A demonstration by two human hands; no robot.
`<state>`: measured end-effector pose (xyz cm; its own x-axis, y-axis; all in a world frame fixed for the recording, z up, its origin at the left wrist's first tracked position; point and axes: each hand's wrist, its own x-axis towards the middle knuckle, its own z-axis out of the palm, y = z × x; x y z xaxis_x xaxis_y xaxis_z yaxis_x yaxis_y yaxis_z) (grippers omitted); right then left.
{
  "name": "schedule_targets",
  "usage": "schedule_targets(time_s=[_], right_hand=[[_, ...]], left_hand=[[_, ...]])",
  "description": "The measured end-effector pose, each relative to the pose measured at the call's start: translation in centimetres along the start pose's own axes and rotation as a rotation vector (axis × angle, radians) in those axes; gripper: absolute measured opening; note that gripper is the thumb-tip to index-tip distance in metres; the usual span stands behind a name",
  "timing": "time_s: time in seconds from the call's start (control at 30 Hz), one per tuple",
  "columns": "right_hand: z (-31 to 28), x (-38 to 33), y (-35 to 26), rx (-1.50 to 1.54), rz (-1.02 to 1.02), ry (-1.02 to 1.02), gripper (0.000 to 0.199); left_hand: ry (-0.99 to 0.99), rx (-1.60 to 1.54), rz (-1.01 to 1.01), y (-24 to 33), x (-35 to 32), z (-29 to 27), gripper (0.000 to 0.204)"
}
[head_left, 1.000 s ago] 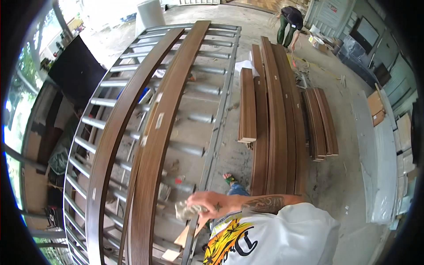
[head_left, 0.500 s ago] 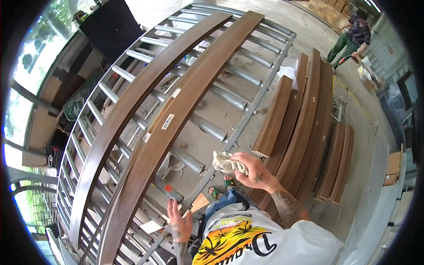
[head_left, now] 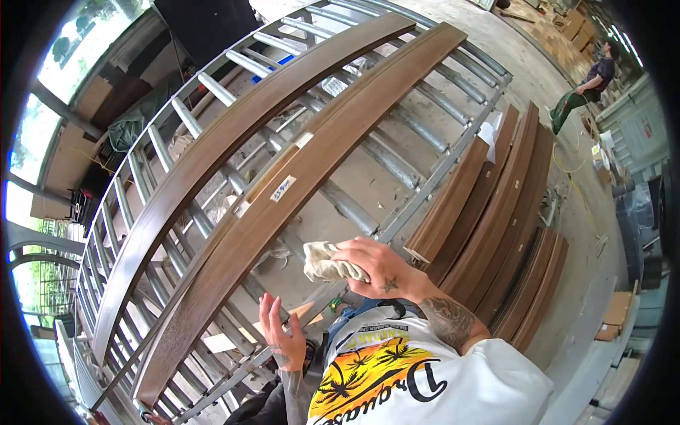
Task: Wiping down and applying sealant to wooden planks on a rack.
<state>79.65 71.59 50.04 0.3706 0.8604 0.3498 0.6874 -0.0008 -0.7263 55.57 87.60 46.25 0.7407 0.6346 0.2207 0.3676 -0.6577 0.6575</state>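
Observation:
My right hand [head_left: 382, 268] is wrapped round a crumpled off-white rag [head_left: 327, 263], held above the near rail of a metal roller conveyor [head_left: 418, 193]. My left hand [head_left: 280, 336] is raised with fingers apart and nothing in it, close to the same rail. Across the rollers lies a long brown wood-grain board [head_left: 333, 152] with a white label [head_left: 282, 188] on its face. Beyond it, a second long brown board [head_left: 248, 117] lies roughly parallel, with a gap between the two. Neither hand touches the boards.
On the floor to the right are stacks of long brown boards [head_left: 489, 212], with a shorter stack [head_left: 535, 283] beside them. A person [head_left: 588, 85] stands at the far right. Cardboard boxes [head_left: 615, 315] sit by the right wall. A black panel [head_left: 205, 32] rises behind the conveyor.
My right hand has moved left with the rag, nearer the labelled board. The view has shifted, and the person at the far right now stands more upright. My left hand stays open.

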Motion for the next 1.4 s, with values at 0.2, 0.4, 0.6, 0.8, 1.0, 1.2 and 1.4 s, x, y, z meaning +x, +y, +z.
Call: schedule_targets(time_s=[0.2,0.4,0.6,0.8,1.0,1.2,1.4], right_hand=[[-8.4,4.8,7.6,0.167,-0.055,-0.003,0.043],[-16.0,7.4,16.7,-0.009,-0.008,0.146,0.045],[-8.5,15.8,19.0,-0.292,-0.304,-0.043,0.049],[-13.9,16.6,27.0,-0.086,-0.259,0.167,0.034],[-34.9,16.9,42.7,-0.817,0.246,0.401,0.034],[-22.0,20.2,34.0,-0.415,-0.221,0.174,0.036],[-12.6,20.4,25.9,-0.252,-0.291,-0.048,0.043]], left_hand=[[0.032,0.053,-0.029,4.2,4.7,4.3,0.043],[0.021,0.129,-0.001,9.4,15.7,8.9,0.057],[-0.174,0.499,0.107,10.3,27.0,12.9,0.132],[-0.146,0.566,0.002,7.7,27.8,15.2,0.14],[-0.147,0.541,0.024,8.8,28.7,15.7,0.141],[-0.154,0.549,0.011,8.9,28.2,15.4,0.14],[-0.152,0.558,0.035,8.1,28.3,15.1,0.137]])
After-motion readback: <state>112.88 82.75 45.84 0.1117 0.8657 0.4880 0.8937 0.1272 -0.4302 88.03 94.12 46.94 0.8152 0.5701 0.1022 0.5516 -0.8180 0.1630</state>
